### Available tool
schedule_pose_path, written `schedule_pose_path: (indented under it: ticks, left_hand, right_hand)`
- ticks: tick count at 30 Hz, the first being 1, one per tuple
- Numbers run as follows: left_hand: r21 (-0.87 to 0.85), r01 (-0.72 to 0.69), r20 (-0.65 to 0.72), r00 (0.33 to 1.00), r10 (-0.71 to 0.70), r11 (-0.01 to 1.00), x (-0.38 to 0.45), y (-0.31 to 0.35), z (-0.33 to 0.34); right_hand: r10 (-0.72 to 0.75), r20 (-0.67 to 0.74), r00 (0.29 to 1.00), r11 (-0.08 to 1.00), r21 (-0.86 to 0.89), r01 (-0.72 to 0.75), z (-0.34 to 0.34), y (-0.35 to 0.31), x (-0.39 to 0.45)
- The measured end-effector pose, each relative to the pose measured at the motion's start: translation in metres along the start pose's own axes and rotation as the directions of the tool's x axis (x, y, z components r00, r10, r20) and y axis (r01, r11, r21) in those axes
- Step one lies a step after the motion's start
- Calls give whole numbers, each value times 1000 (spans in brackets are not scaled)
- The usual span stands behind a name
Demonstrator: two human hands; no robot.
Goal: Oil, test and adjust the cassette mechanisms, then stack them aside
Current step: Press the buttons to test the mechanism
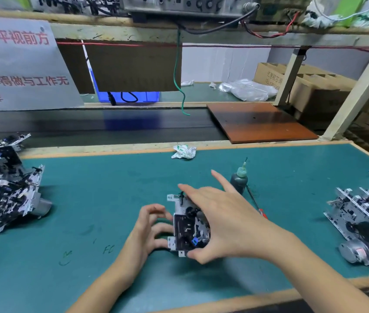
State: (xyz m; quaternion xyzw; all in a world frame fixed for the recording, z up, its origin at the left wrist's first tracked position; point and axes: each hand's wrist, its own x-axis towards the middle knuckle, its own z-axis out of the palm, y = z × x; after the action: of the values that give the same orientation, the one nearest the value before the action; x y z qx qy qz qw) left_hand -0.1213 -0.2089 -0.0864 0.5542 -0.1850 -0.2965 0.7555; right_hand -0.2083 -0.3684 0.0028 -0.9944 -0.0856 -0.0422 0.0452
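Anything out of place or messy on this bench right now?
Mostly tidy. The mechanisms at the left lie in a jumbled heap, unlike the neat row at the right. A crumpled wrapper sits at the mat's far edge. No spilled oil visible.

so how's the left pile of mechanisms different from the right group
The left pile is a jumbled heap with units tilted every way; the right group stands in a neat row, plates parallel. The left pile sits at the mat's far-left edge, the right group at its right edge. Both are metal cassette mechanisms with motors.
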Motion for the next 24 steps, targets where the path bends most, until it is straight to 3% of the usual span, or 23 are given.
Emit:
schedule_pose_path:
  ticks: [1,3,5,8,10,12,13,15,17,18,21,24]
  left_hand:
    - [-72,148,68,987,-143,986,5,3,0]
    - [-140,435,270,881,-388,890,14,9,0]
    - [-193,559,404,794,-454,806,15,15,3]
    - [-250,619,438,758,-484,744,14,24,10]
    - [-298,604,382,785,-487,739,11,27,12]
    - [-408,563,329,825,-460,719,7,32,18]
    - [-484,532,313,847,-431,695,6,35,21]
    - [-619,463,246,882,-402,634,4,40,25]
    - [-710,398,162,895,-416,581,2,43,30]
    - [-741,378,145,897,-418,555,1,46,33]
    - [-805,355,163,903,-398,476,-4,47,40]
    - [-802,358,186,911,-369,479,-8,44,43]
  right_hand:
    - [-84,-27,996,996,-13,84,-2,0,-1]
    - [-236,-71,969,971,-65,231,-5,-5,-1]
    - [-349,-67,935,929,-154,336,-5,-12,0]
    - [-423,-26,906,879,-254,403,-4,-15,-1]
    - [-431,-11,902,839,-371,397,-3,-10,-5]
    - [-366,-72,928,844,-446,298,-2,1,-12]
    - [-302,-148,942,889,-401,222,0,8,-16]
    - [-97,-332,938,995,-68,78,2,20,-26]
    - [142,-458,878,934,355,34,8,27,-35]
    - [229,-481,846,876,482,38,14,27,-38]
    - [348,-467,813,793,609,10,30,19,-37]
    - [341,-446,828,771,636,25,35,11,-31]
